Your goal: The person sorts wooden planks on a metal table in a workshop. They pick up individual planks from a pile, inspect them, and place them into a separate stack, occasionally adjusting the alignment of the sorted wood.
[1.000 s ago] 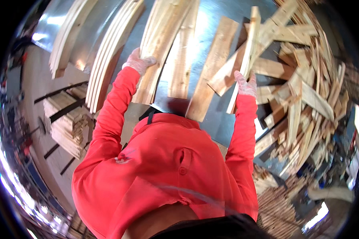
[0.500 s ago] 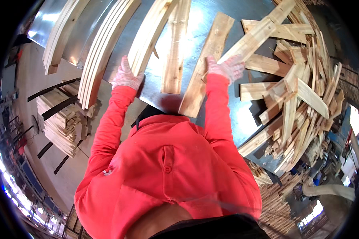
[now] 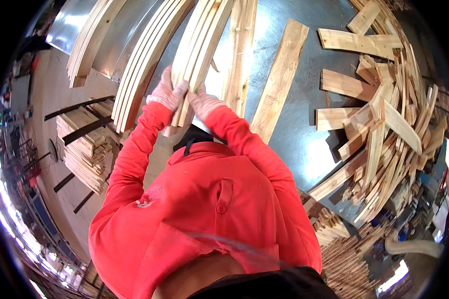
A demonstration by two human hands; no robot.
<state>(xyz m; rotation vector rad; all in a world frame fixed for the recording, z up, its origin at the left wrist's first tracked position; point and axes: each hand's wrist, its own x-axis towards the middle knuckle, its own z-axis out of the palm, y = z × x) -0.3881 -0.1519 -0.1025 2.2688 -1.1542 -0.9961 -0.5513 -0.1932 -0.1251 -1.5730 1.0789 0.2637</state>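
A narrow stack of long, pale wooden boards [image 3: 200, 42] lies on the metal table, its near ends reaching past the edge. My left hand [image 3: 168, 94], in a thin translucent glove, grips the stack's left side with the thumb over the top. On the opposite side my right hand [image 3: 203, 102], gloved alike, closes on the same boards; some of its fingers are hidden. Just right of the hands lies a flat board [image 3: 240, 57], and beyond it a knotty, wavy-edged board [image 3: 282, 74] lies apart. Another board stack [image 3: 148, 62] is left of my left hand.
The metal table [image 3: 304, 119] carries a further board stack [image 3: 92, 40] at far left. A tangled heap of offcuts [image 3: 379, 134] covers its right side. Below the left edge stands a pile of boards [image 3: 85, 154] near black bars. More lumber [image 3: 349, 259] lies lower right.
My right hand has moved left from the boards on the right to the stack at my left hand. The long slanted board there is gone, and the gripped stack looks thicker.
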